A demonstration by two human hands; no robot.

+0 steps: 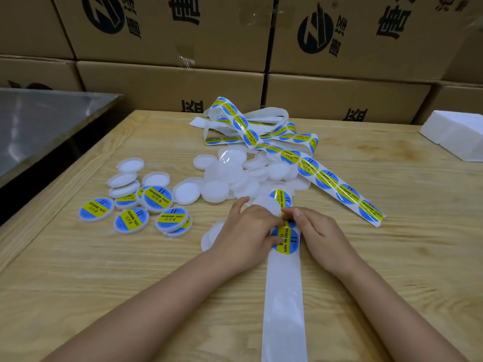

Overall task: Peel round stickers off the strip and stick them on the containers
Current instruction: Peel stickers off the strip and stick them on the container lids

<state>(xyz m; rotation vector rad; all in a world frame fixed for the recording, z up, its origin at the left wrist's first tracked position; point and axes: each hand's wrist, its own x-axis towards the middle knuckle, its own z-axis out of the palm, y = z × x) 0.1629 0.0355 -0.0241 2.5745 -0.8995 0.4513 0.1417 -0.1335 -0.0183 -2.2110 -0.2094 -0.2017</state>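
A white backing strip (pixel 283 296) runs from the near edge up between my hands, then loops away to the right with blue and yellow round stickers (pixel 326 178) on it. My left hand (pixel 245 233) presses the strip down, its thumb on the sticker (pixel 286 242) nearest me. My right hand (pixel 316 231) pinches the edge of a sticker just above that one. A plain white container (pixel 211 235) lies half hidden under my left hand. Several labelled containers (pixel 130 219) lie at the left, and several plain white ones (pixel 224 176) are heaped in the middle.
A tangle of sticker strip (pixel 248 126) lies at the back of the wooden table (pixel 104 283). Cardboard boxes (pixel 170 35) are stacked behind it. A white foam block (pixel 457 137) sits at the right edge, a steel surface (pixel 39 121) at the left.
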